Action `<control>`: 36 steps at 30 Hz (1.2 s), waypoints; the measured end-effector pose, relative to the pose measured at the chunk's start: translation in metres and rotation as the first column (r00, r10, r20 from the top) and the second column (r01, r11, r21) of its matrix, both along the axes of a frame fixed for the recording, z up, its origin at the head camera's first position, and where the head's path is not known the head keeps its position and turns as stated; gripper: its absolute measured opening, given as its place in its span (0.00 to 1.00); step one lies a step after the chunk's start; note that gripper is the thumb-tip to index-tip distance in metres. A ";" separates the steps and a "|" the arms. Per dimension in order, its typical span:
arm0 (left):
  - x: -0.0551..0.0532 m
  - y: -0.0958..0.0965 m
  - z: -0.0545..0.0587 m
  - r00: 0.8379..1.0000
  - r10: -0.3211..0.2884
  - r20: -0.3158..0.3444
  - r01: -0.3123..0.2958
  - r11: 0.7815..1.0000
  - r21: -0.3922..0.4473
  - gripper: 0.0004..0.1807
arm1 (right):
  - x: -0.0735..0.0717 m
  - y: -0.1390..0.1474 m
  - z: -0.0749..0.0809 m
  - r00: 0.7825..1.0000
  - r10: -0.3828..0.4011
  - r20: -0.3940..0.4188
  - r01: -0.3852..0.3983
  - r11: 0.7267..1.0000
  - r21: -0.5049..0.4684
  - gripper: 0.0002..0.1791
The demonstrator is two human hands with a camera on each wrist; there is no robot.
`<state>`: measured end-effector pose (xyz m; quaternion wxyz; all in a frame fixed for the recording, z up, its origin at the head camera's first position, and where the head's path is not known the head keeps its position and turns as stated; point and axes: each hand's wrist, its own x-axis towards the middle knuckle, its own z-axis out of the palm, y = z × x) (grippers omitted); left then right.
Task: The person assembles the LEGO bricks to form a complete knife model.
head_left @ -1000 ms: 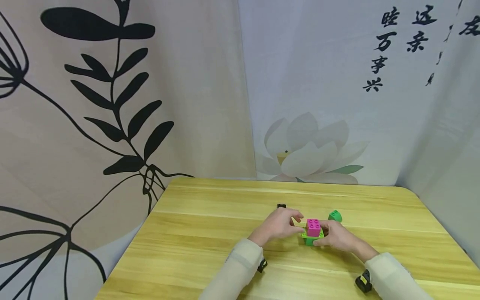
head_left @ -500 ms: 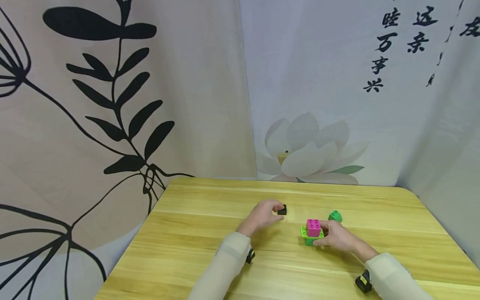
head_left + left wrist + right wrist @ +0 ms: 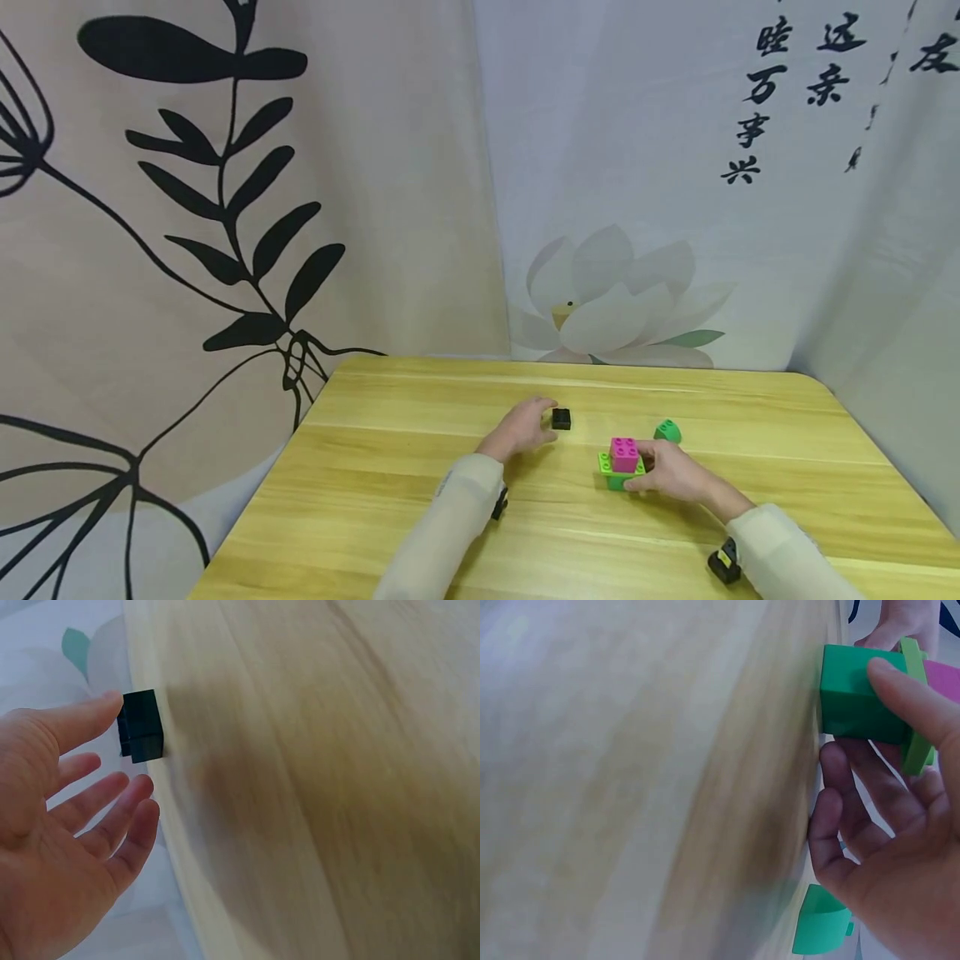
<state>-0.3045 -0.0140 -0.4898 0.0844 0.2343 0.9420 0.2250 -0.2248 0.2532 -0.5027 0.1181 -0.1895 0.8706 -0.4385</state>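
Note:
My left hand (image 3: 520, 429) is beside a small black toy brick (image 3: 561, 418) on the table, its fingers spread and relaxed. In the left wrist view the thumb tip overlaps the edge of the black brick (image 3: 142, 725); whether it touches cannot be told. My right hand (image 3: 673, 472) grips a small stack of bricks from its right side. That stack has a green brick (image 3: 862, 694) at the bottom, a lime-green plate (image 3: 606, 468) above it and a pink brick (image 3: 624, 455) on top. In the right wrist view the thumb presses on the green brick.
A loose green brick with a curved side (image 3: 667, 431) lies just behind my right hand. The wooden table (image 3: 420, 400) ends at a printed curtain (image 3: 420, 208) at the back. Black devices sit at both wrists, such as the right one (image 3: 723, 562).
My left hand has moved from the brick stack leftward and back to the black brick, which is now in fuller view. My right hand has stayed on the stack.

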 end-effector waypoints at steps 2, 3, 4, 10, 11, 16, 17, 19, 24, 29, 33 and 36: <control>-0.001 0.002 -0.002 1.000 -0.002 -0.001 0.002 1.000 -0.010 0.32 | 0.000 0.000 0.000 1.000 -0.001 0.005 0.001 1.000 -0.001 0.29; -0.001 0.003 -0.002 1.000 -0.003 -0.006 0.003 1.000 -0.019 0.32 | 0.000 0.000 0.000 1.000 -0.002 0.005 0.002 1.000 0.000 0.30; -0.001 0.004 -0.003 1.000 -0.003 -0.009 0.003 1.000 -0.025 0.32 | 0.000 0.000 0.000 1.000 -0.003 0.005 0.003 1.000 0.001 0.30; -0.002 0.008 -0.001 0.999 -0.024 -0.025 0.022 0.997 -0.076 0.31 | 0.000 -0.001 -0.001 1.000 -0.006 0.000 0.006 1.000 0.002 0.29; -0.003 0.009 -0.001 0.999 -0.029 -0.027 0.027 0.996 -0.082 0.30 | 0.000 -0.001 -0.001 1.000 -0.005 -0.001 0.005 1.000 0.001 0.29; -0.005 0.010 -0.004 0.998 -0.044 -0.036 0.040 0.994 -0.099 0.30 | 0.001 -0.001 -0.001 1.000 0.001 0.000 -0.001 1.000 -0.001 0.28; -0.005 0.010 -0.004 0.998 -0.044 -0.036 0.040 0.994 -0.098 0.29 | 0.001 -0.001 -0.002 1.000 0.002 0.000 -0.002 1.000 -0.003 0.28; -0.006 0.011 -0.006 0.999 -0.042 -0.034 0.039 0.995 -0.095 0.29 | 0.001 -0.001 -0.002 1.000 0.000 0.000 0.000 1.000 -0.003 0.28; -0.006 0.013 -0.007 0.998 -0.046 -0.040 0.041 0.993 -0.111 0.28 | 0.002 -0.002 0.001 1.000 -0.006 -0.001 0.006 1.000 0.000 0.27; -0.006 0.015 -0.006 0.997 -0.047 -0.053 0.040 0.990 -0.133 0.27 | 0.003 -0.002 0.003 1.000 -0.006 -0.007 0.006 1.000 0.003 0.28; -0.005 0.015 -0.005 0.998 -0.037 -0.057 0.029 0.992 -0.127 0.25 | 0.003 -0.002 0.002 1.000 -0.004 -0.012 0.004 1.000 0.006 0.28; -0.006 0.015 -0.006 0.997 -0.028 -0.066 0.020 0.993 -0.120 0.23 | 0.002 -0.001 0.001 1.000 -0.002 -0.016 0.002 1.000 0.004 0.28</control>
